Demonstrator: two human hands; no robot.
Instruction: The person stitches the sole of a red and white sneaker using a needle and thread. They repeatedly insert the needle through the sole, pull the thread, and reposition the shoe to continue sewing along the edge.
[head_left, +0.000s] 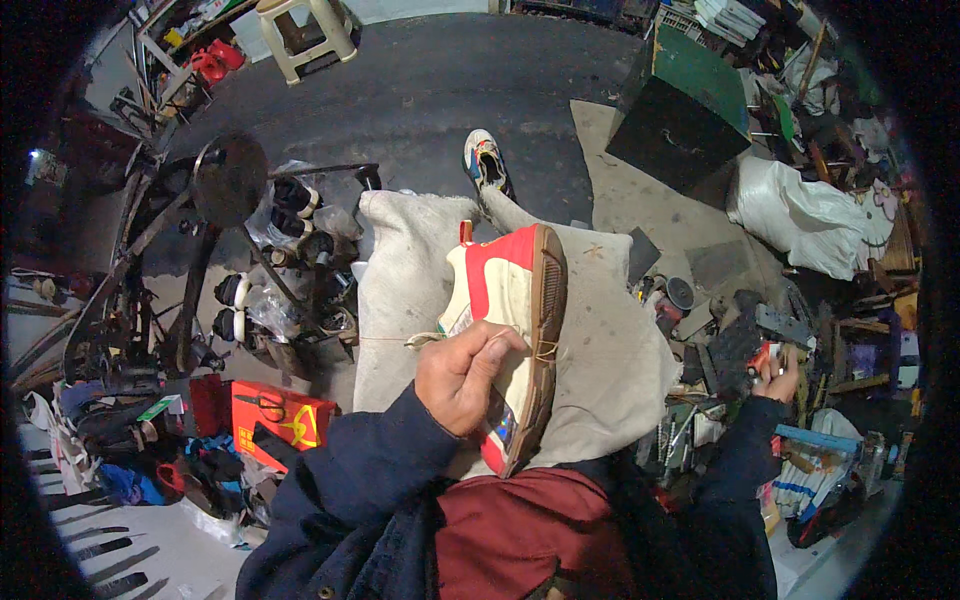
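A cream and red sneaker (515,290) with a brown gum sole lies on its side across my lap, heel away from me and sole facing right. My left hand (462,375) is closed against its side, thumb pressed over the curled forefinger beside the sole edge. Thin thread (545,350) shows at the sole by these fingers, and a fine strand also runs out left of the hand. Off to the right, above the tools, my right hand (776,374) has its fingers bent around a small thing, partly red and white, too small to make out.
A pale cloth (610,390) covers my lap. On the left stand a metal machine (228,180), several dark shoes and a red box (280,425). Tools crowd the right, near a white sack (800,215) and dark green box (680,105). A stool (305,38) stands far left.
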